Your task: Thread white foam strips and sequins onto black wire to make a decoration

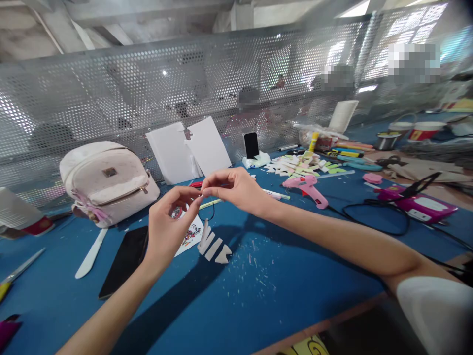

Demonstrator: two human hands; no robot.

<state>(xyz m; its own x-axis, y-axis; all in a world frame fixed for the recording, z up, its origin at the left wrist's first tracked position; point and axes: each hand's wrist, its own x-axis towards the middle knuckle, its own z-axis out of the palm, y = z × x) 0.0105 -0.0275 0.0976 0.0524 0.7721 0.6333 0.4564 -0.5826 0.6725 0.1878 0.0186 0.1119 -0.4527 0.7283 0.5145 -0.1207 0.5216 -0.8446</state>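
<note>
From my remote seat I go L to R. The pale backpack (109,175) stands toward the far edge of the desk (295,286); a black smartphone (125,264) lies flat, closer to the near edge. Next, the L hand (166,222) has thumb and forefinger pressed together on a tiny pale bit (201,195). The R hand (236,190) pinches there also, so this bit is in the air, above the desk's middle; its exact shape is too small to tell. Below, approx. four off-white strips (213,249) lie loose, side by side, one w/ a notched end. Toward the far edge, R side, is a heap of white and green pcs (295,162), w/ a pink glue gun (305,187) in front. Cutting seems well advanced, I judge; work on this bit looks unfinished, and the strips not yet used.
</note>
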